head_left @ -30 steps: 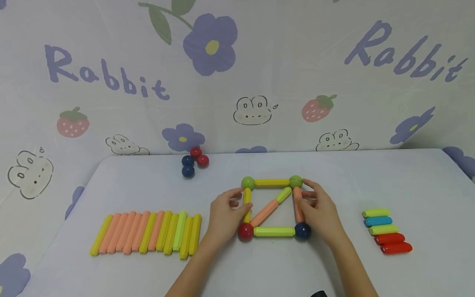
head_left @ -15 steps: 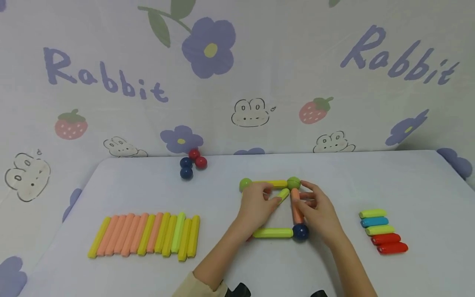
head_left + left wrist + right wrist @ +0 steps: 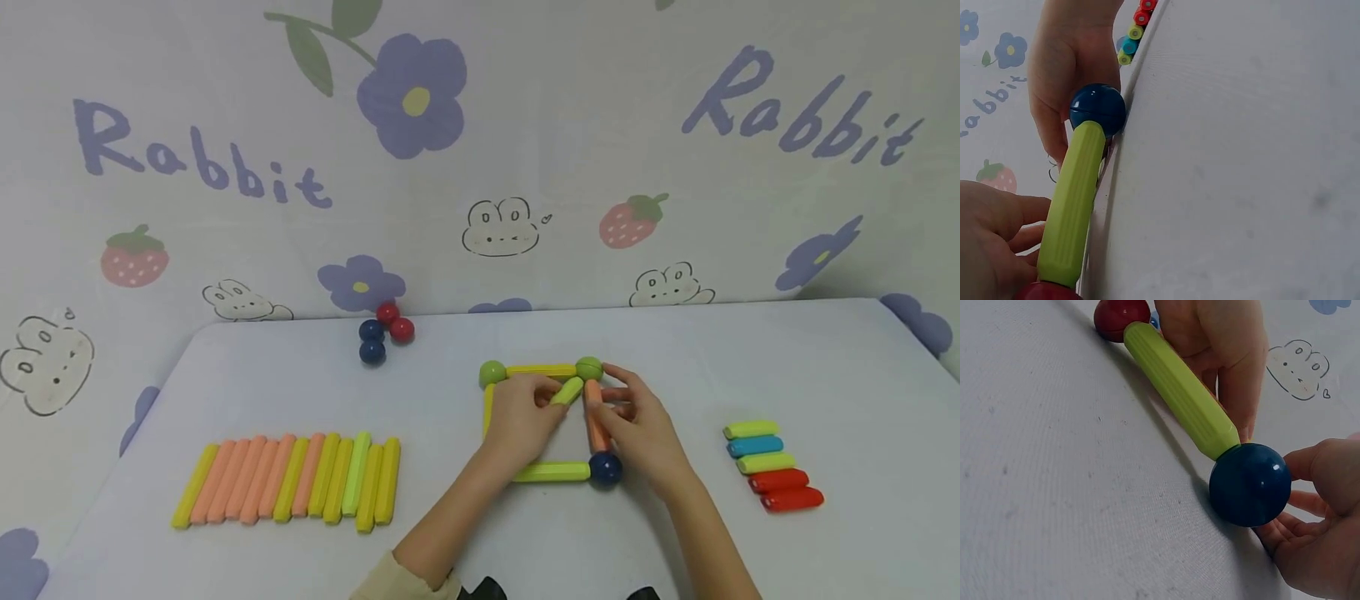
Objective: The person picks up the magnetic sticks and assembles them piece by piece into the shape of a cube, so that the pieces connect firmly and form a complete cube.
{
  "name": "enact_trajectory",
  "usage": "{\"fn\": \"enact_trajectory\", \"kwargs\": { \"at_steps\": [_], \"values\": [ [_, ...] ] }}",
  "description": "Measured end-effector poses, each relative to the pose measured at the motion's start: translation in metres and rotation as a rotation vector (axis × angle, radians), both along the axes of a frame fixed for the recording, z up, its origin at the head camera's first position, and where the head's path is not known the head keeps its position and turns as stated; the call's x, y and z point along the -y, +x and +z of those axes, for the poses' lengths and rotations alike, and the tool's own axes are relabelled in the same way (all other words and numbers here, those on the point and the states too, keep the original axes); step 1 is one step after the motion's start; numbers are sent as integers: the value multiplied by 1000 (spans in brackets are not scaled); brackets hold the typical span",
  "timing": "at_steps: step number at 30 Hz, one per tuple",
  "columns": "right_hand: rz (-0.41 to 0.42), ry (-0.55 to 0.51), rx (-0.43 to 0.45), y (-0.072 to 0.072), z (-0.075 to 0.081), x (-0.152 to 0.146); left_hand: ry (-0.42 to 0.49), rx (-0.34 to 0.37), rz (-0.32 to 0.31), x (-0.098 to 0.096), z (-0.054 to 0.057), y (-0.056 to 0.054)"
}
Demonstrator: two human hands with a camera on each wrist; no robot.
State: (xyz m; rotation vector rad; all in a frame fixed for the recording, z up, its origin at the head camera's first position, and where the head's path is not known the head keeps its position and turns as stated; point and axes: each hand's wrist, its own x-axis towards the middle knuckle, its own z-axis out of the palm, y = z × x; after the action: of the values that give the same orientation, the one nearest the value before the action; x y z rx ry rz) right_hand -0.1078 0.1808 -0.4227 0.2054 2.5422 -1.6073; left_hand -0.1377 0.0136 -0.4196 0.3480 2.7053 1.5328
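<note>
A square of magnetic sticks and balls lies on the table in the head view. Green balls [image 3: 492,374] mark its far corners, joined by a yellow stick [image 3: 540,370]. A lime stick [image 3: 553,472] forms the near side, between a blue ball [image 3: 605,469] and a red ball [image 3: 1121,319] that the left wrist hides from the head camera. My left hand [image 3: 521,421] pinches the short lime stick [image 3: 568,391] of the diagonal; its orange part is covered. My right hand [image 3: 643,429] holds the orange stick [image 3: 596,417] on the right side, a fingertip by the far-right green ball.
Several long yellow, orange and lime sticks [image 3: 288,479] lie in a row at the left. Short coloured sticks [image 3: 772,462] are lined up at the right. Loose red and blue balls [image 3: 372,352] sit at the back, near the printed cloth backdrop.
My left hand has moved right, from the square's left yellow stick to the diagonal's short lime stick. The right hand keeps its hold on the orange stick.
</note>
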Motion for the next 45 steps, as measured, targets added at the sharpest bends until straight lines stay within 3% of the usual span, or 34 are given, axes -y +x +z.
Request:
{"fn": "enact_trajectory", "kwargs": {
  "at_steps": [12, 19, 24, 33, 39, 42, 45],
  "values": [
    [11, 4, -3, -1, -2, 0, 18, 19, 12, 2, 5, 1],
    [12, 21, 2, -1, -3, -1, 93, 26, -5, 16, 14, 7],
    [12, 52, 15, -1, -5, -3, 94, 8, 14, 41, 26, 17],
    [38, 66, 19, -1, -9, -7, 50, 86, 196, 109, 41, 47],
    [69, 66, 16, 0, -8, -10, -22, 125, 322, 154, 38, 63],
    [90, 73, 3, -1, -8, -11, -68, 143, 332, 166, 34, 69],
    [103, 70, -4, -2, -8, -11, -112, 160, 303, 169, 30, 72]
  ]
}}
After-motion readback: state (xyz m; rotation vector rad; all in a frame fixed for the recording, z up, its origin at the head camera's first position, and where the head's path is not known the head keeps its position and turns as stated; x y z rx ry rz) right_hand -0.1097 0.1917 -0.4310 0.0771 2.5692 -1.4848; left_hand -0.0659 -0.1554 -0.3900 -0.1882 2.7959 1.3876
